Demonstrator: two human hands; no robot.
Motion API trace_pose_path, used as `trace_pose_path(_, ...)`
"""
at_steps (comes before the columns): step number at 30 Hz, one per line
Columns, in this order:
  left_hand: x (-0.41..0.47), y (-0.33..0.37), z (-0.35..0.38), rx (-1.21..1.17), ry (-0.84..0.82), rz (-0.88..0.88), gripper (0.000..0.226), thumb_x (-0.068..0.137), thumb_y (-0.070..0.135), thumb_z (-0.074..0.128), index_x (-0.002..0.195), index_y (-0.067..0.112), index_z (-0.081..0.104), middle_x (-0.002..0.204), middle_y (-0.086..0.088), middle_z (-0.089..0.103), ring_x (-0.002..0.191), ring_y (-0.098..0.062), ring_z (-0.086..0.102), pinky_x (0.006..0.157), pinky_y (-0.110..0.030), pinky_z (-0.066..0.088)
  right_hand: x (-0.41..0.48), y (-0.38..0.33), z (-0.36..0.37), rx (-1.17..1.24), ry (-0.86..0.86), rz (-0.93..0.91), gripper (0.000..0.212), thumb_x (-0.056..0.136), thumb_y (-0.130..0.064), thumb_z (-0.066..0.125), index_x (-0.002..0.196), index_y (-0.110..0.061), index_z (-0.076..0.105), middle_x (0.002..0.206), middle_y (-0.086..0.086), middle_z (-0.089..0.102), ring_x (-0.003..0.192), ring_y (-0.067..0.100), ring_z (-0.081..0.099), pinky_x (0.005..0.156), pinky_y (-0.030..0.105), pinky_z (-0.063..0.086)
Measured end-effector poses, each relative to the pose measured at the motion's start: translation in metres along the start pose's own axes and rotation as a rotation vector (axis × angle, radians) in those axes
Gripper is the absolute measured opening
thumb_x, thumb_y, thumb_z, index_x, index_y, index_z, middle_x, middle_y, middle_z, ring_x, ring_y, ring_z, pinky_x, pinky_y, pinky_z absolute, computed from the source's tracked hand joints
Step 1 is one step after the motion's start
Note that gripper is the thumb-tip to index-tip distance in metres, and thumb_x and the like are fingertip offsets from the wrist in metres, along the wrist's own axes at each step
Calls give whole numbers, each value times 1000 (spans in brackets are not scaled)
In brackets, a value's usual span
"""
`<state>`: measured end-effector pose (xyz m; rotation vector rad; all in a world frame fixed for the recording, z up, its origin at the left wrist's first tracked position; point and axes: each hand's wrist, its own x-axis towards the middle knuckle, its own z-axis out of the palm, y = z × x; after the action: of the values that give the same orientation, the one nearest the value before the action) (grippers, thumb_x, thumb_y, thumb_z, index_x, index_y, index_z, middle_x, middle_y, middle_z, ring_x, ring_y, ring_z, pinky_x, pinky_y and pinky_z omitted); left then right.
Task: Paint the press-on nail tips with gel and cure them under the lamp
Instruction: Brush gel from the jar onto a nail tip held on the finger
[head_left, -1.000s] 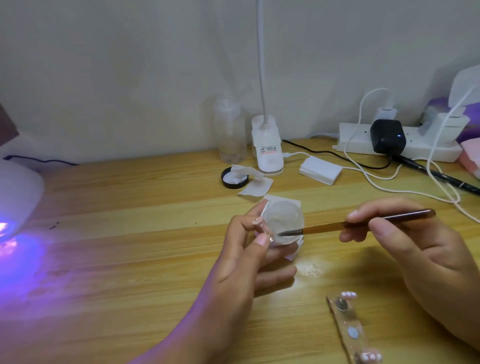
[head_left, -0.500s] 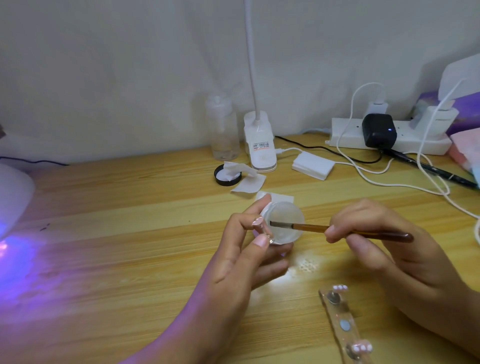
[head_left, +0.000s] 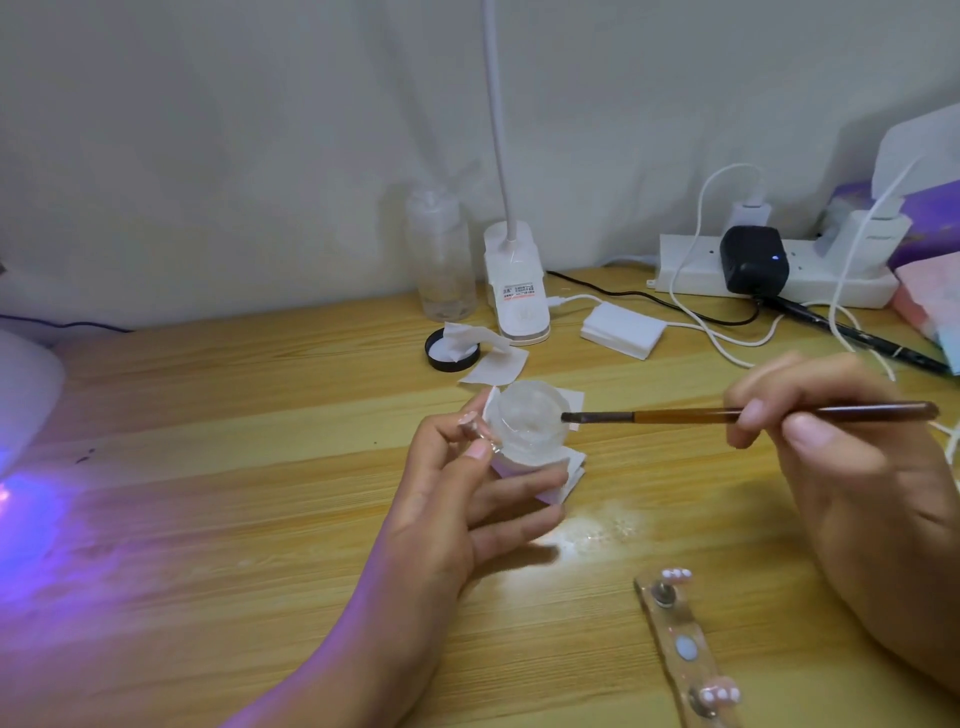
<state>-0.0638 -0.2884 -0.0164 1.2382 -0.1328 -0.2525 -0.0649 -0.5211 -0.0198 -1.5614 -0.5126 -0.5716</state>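
Note:
My left hand (head_left: 457, 514) pinches a small press-on nail tip on a metal stud (head_left: 477, 430) between thumb and forefinger, just left of a clear gel jar (head_left: 527, 423). The jar stands on white wipes (head_left: 563, 480). My right hand (head_left: 852, 467) grips a brown-handled brush (head_left: 727, 415) held level, and its bristles touch the jar's right rim. A clear holder strip (head_left: 680, 649) lies at the front right with pink nail tips (head_left: 719, 693) at both ends. The white curing lamp (head_left: 23, 395) sits at the left edge and casts purple light on the wood.
At the back stand a clear bottle (head_left: 441, 265), a white clip lamp base (head_left: 517, 291), a black lid with a wipe (head_left: 452, 351), a pad stack (head_left: 621, 330) and a power strip (head_left: 769, 270) with trailing cables. Pink and purple boxes (head_left: 930, 296) crowd the right edge.
The brush tip has drawn back to the right, from inside the jar to its right rim. My left hand keeps its pinch on the nail tip.

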Motion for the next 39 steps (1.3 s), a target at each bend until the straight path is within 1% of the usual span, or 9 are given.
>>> trace_pose_path(2, 0, 0, 1, 42, 84, 30, 16, 86, 38, 48, 91, 39, 64, 98, 19, 72, 78, -14, 71, 59, -26, 55, 3, 3, -4, 59, 59, 42, 30, 83, -16, 41, 86, -32, 66, 83, -6, 59, 80, 17, 53, 77, 22, 45)
trace_pose_path(4, -2, 1, 0, 85, 168, 63, 12, 79, 39, 54, 86, 41, 64, 78, 18, 64, 58, -5, 54, 49, -19, 43, 7, 5, -8, 153, 127, 111, 29, 82, -17, 42, 82, -31, 67, 84, -8, 61, 75, 13, 54, 72, 20, 47)
trace_pose_path(6, -6, 3, 2, 114, 169, 108, 11, 70, 43, 61, 81, 39, 62, 75, 14, 57, 53, -3, 42, 46, -16, 37, 11, 7, -12, 272, 184, 217, 27, 82, -19, 45, 82, -28, 70, 83, -8, 62, 73, 10, 57, 67, 19, 50)
trace_pose_path(11, -15, 1, 9, 326, -93, 69, 16, 66, 43, 68, 78, 33, 67, 81, 0, 73, 65, -5, 57, 58, -15, 45, 17, 7, -11, 468, 201, 440, 27, 84, -17, 42, 77, -22, 68, 72, -6, 58, 65, 8, 56, 61, 21, 51)
trace_pose_path(15, -16, 0, 8, 374, -112, 30, 23, 63, 44, 72, 81, 29, 72, 87, -12, 68, 71, -13, 58, 64, -24, 49, 17, 1, -5, 459, 154, 468, 26, 84, -13, 44, 70, -20, 66, 68, -4, 55, 59, 9, 52, 59, 19, 48)
trace_pose_path(20, -15, 2, 9, 374, -126, 36, 18, 67, 43, 70, 81, 30, 73, 74, 2, 61, 65, -9, 52, 63, -27, 46, 16, -5, -2, 447, 132, 476, 30, 79, -11, 40, 63, -20, 64, 64, -2, 53, 56, 9, 49, 56, 16, 45)
trace_pose_path(26, -16, 4, 9, 380, -112, 34, 18, 69, 42, 68, 81, 29, 72, 74, 6, 59, 66, -10, 49, 65, -31, 46, 15, -5, -2, 438, 123, 480, 30, 78, -11, 39, 63, -20, 63, 64, -2, 52, 57, 9, 48, 55, 17, 45)
trace_pose_path(33, -16, 4, 8, 396, -121, 43, 16, 71, 42, 66, 81, 30, 72, 81, 13, 68, 67, -7, 49, 61, -16, 43, 15, -4, -2, 414, 101, 453, 31, 78, -8, 39, 64, -20, 63, 63, -2, 54, 58, 9, 50, 56, 16, 45)
trace_pose_path(39, -16, 3, 7, 388, -112, 43, 18, 69, 42, 65, 80, 29, 71, 86, 12, 72, 68, -5, 52, 62, -14, 44, 13, -1, -6, 331, 93, 417, 29, 79, -8, 41, 67, -21, 64, 67, -1, 56, 63, 10, 51, 58, 16, 47)
